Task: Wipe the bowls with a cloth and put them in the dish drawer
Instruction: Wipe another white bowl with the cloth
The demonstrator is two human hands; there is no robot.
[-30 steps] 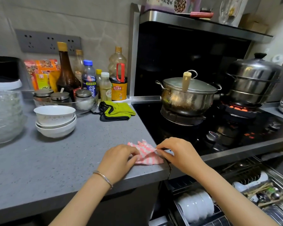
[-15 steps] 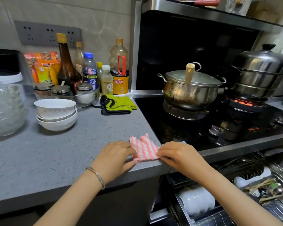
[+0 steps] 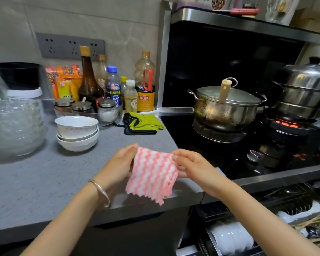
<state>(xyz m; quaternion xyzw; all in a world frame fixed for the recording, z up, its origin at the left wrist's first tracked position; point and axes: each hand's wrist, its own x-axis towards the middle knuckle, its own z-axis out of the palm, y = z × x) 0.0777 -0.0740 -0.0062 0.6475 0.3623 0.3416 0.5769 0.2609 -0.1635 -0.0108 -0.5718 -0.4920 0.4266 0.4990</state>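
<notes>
Head view: your left hand (image 3: 118,165) grips the left edge and your right hand (image 3: 194,167) pinches the top right corner of the pink-and-white striped cloth (image 3: 153,174). It hangs spread between them over the front edge of the grey speckled countertop (image 3: 35,182).

Beyond the grip, to its left: stacked white bowls (image 3: 78,133) on the counter, untouched.
Further left: clear glass bowl (image 3: 13,126).
Straight beyond the grip: green rag (image 3: 142,122), then bottles (image 3: 89,84) against the tiled wall.
Right of the grip: black cooktop (image 3: 201,150), lidded pot (image 3: 225,108), steamer (image 3: 303,93) over a glowing burner (image 3: 286,124).
Below your right hand: dish drawer (image 3: 288,206) open, white dishes (image 3: 231,237) racked inside.
</notes>
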